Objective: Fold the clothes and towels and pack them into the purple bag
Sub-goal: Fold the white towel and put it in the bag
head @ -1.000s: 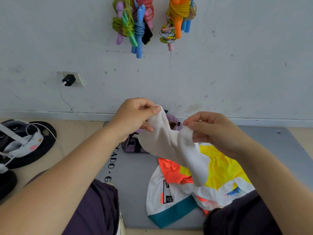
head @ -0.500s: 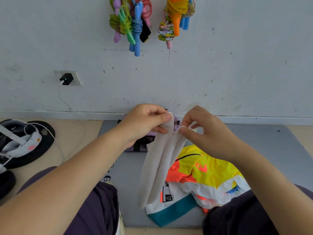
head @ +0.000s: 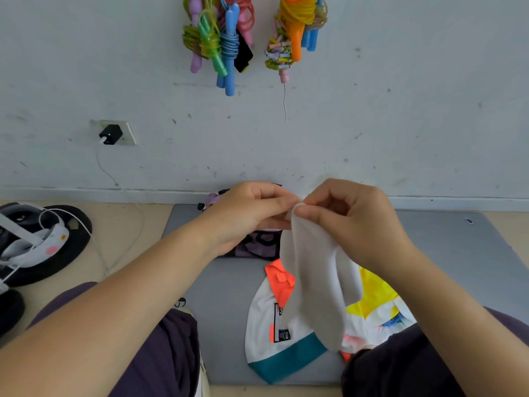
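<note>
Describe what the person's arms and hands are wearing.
Nothing: the left hand and right hand are bare, without gloves, rings or a watch in view. Both forearms are uncovered as far as the frame edge, no sleeves showing. Dark purple trousers cover the legs below.

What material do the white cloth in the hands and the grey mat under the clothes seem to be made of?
White cloth: probably soft cotton or terry knit; it looks matte, slightly fuzzy, and hangs limp in folds. Grey mat: likely foam or rubber; it looks smooth and matte, with rounded corners and a flat, even surface.
</note>
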A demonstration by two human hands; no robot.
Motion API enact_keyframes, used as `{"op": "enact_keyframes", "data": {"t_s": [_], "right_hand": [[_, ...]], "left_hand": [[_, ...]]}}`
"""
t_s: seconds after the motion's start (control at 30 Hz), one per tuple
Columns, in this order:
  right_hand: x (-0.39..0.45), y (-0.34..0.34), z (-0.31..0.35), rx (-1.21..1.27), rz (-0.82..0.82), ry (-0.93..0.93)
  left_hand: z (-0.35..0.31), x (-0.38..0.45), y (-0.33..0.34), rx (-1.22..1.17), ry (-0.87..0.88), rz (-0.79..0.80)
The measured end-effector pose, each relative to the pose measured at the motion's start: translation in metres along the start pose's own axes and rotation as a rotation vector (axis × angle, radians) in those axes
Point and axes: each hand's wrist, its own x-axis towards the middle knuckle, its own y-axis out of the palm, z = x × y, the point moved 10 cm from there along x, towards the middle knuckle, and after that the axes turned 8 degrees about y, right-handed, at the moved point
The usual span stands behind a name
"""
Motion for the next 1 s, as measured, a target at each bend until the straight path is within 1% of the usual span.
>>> {"op": "enact_keyframes", "data": {"t_s": [0.23,0.43,0.5,0.57,0.67,0.77,0.83,0.9,1.0], "right_hand": [[0.001,-0.010,0.003,-0.066,-0.081,-0.029],[0.001,-0.008,0.006,-0.089,-0.057,-0.055],[0.002,-0.010,0.003,-0.055,-0.067,-0.033],[0.003,-0.010,0.001,-0.028,-0.062,-0.020],[0.005,-0.004,-0.008,0.026,0.019,0.041],[0.007,0.005,-0.014,0.178,0.174,0.111],[0.008,0.011,-0.019,0.225,0.270,0.147],[0.008,0.016,-0.025,0.231,0.340,0.172],[0.008,0.019,-0.035,0.186,0.403,0.196]], "left_hand": [[0.000,-0.002,0.003,-0.048,-0.023,-0.009],[-0.002,-0.002,0.003,-0.033,-0.001,0.007],[-0.005,-0.003,0.005,-0.033,0.011,0.042],[-0.009,-0.005,0.008,0.020,0.033,0.084],[-0.012,-0.006,0.004,0.121,0.062,0.061],[-0.015,-0.007,0.003,0.156,0.090,0.051],[-0.021,-0.009,0.005,0.194,0.108,0.073],[-0.028,-0.011,0.004,0.277,0.151,0.078],[-0.040,-0.010,-0.011,0.384,0.225,-0.024]]}}
